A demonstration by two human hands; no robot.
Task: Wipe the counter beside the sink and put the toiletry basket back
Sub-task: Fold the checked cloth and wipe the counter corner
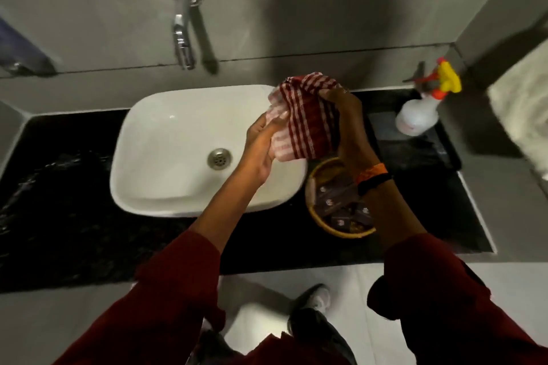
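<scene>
Bunching the cloth (302, 118) above the sink's (166, 139) right edge, left hand (261, 145) and right hand (347, 118) both grip it; the basket (326, 225) sits directly below, risking drips or a knock.

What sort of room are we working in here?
Most likely a bathroom, perhaps a hotel's: a white basin on a black counter, a wall-mounted tap, and a basket of small packets.

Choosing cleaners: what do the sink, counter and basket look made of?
Sink: glossy white, likely ceramic, with bright highlights. Counter: polished black speckled stone, perhaps granite. Basket: tan rim, probably woven cane or bamboo; blur hides the weave.
</scene>
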